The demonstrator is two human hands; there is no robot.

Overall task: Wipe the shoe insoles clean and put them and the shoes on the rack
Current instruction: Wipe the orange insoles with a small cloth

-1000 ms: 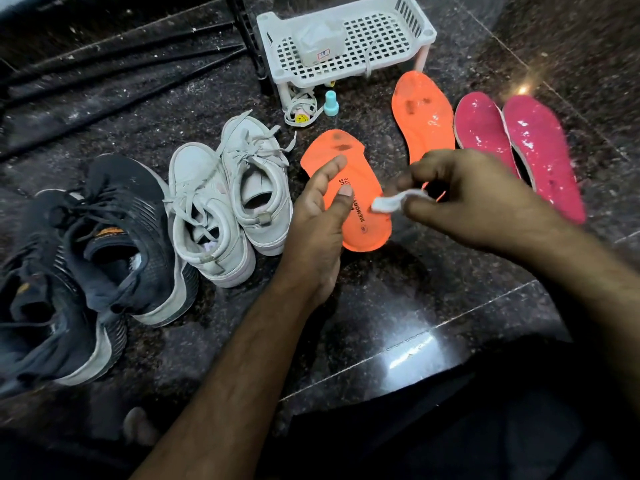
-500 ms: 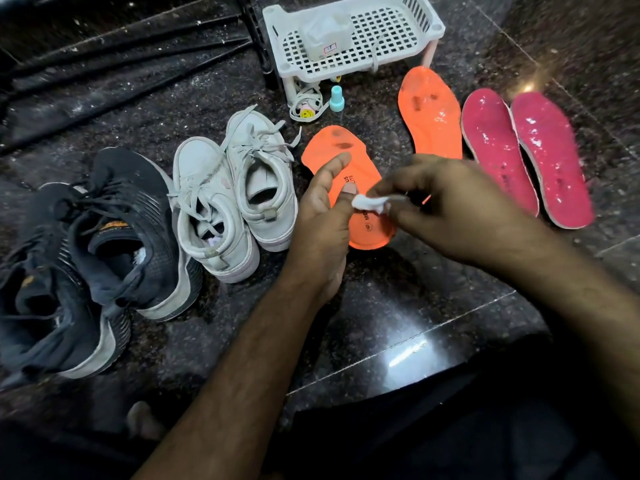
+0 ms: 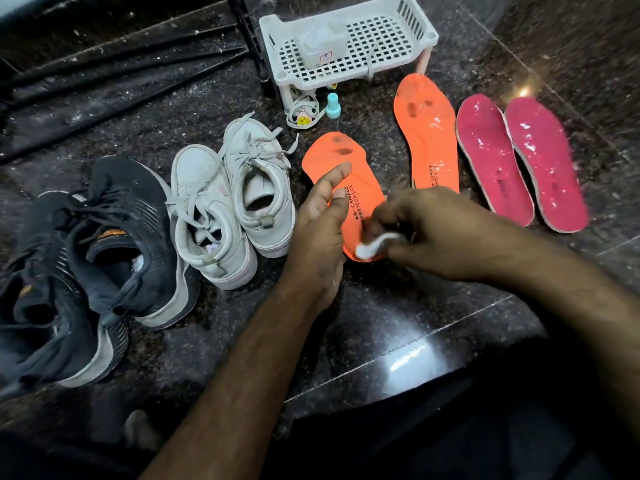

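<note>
- Cotton, a small white wad [image 3: 375, 244], has dropped from mid-air half a second ago onto the heel end of the near orange foam insole [image 3: 341, 192] at centre frame; the right hand [image 3: 440, 233] pinches it in curled fingers, though blur hides the exact grip.
- The left hand [image 3: 320, 230] has stayed put, fingers straight, pressing the insole's left edge to the dark speckled stone floor [image 3: 398, 323].
- Wiping of this insole looks to be starting; dark smudges near its toe are untouched.
- To the right lie a second orange insole [image 3: 427, 133] and two pink insoles [image 3: 519, 164], glistening wet.
- Left of centre stand pale grey lace-up sneakers [image 3: 235, 199], and at far left black sneakers [image 3: 86, 258].
- The white plastic lattice rack [image 3: 388, 39], top centre, carries a small white box [image 3: 323, 43]; a teal bottle [image 3: 333, 105] stands before it.
</note>
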